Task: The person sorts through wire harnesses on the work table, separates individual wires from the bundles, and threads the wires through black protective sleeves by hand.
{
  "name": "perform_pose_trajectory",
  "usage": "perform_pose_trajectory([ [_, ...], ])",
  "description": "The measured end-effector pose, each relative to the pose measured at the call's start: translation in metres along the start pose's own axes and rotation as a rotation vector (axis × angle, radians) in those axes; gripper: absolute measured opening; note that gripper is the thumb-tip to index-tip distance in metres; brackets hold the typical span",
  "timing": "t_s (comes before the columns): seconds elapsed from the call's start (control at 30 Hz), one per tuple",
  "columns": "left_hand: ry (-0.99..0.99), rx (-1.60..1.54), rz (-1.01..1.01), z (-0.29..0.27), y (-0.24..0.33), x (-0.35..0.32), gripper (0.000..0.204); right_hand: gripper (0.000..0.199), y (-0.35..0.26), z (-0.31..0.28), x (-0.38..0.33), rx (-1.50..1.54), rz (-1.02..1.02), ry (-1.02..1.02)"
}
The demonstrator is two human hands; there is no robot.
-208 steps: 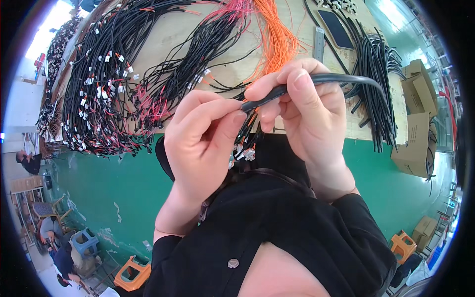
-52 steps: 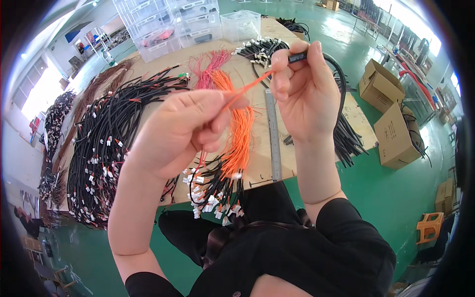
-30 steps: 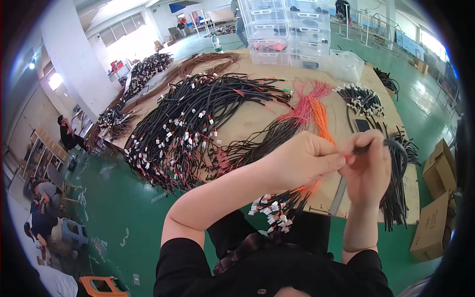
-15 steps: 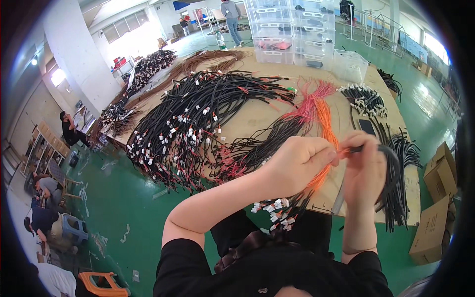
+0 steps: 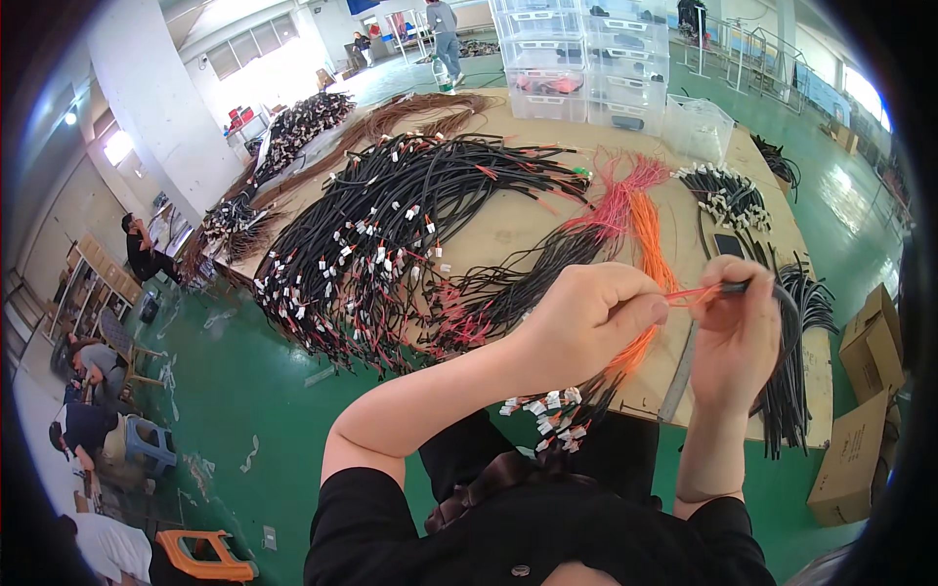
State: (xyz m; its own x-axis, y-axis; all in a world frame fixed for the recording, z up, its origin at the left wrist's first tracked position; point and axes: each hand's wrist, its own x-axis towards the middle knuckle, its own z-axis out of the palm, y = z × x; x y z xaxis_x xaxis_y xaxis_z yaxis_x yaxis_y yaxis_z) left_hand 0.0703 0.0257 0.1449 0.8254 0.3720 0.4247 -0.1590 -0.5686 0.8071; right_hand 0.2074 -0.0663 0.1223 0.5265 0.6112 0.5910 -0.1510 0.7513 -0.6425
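My left hand (image 5: 598, 314) is closed in a pinch on thin orange-red wires (image 5: 687, 293), which stretch across the short gap between my hands. In my right hand (image 5: 735, 337) is the end of a black tube (image 5: 788, 317), gripped between thumb and fingers; the wires run to that end, and the tube curves down behind the hand. Beneath my hands lies a bundle of orange wires (image 5: 649, 244), with white connectors (image 5: 550, 410) at the table's near edge. Pink wires (image 5: 625, 190) lie just beyond it, joined by black ones (image 5: 528, 269).
A large heap of black cables with white connectors (image 5: 391, 210) covers the table's left half. Black tubes (image 5: 785, 410) hang over the right edge near a phone (image 5: 726, 246) and a metal ruler (image 5: 676, 383). Clear drawer boxes (image 5: 586, 68) stand behind. Cardboard boxes (image 5: 852, 454) sit right.
My right hand has shifted slightly right, away from my left, with the black tube. A longer stretch of orange-red wire now shows between them. My left hand keeps its pinch.
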Motion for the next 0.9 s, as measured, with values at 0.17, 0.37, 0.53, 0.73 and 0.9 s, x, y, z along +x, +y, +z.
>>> perform_pose_trajectory([
  [0.17, 0.035, 0.024, 0.066, 0.005, -0.004, 0.001, 0.012, 0.031, 0.009, 0.005, -0.007, -0.149, 0.011, -0.176],
  [0.37, 0.109, 0.215, 0.183, 0.01, -0.005, 0.002, 0.011, 0.029, 0.018, 0.01, -0.011, -0.168, -0.053, -0.114],
  [0.53, 0.094, -0.017, 0.015, 0.01, -0.006, -0.002, 0.013, 0.029, 0.012, 0.004, -0.004, -0.122, -0.031, -0.122],
  [0.73, 0.037, 0.032, 0.089, 0.009, -0.01, -0.001, 0.016, 0.03, 0.017, 0.009, -0.009, -0.224, -0.011, -0.137],
  [0.9, 0.021, -0.09, -0.08, 0.009, -0.014, -0.003, 0.017, 0.028, 0.013, 0.006, -0.006, -0.195, -0.02, -0.07],
])
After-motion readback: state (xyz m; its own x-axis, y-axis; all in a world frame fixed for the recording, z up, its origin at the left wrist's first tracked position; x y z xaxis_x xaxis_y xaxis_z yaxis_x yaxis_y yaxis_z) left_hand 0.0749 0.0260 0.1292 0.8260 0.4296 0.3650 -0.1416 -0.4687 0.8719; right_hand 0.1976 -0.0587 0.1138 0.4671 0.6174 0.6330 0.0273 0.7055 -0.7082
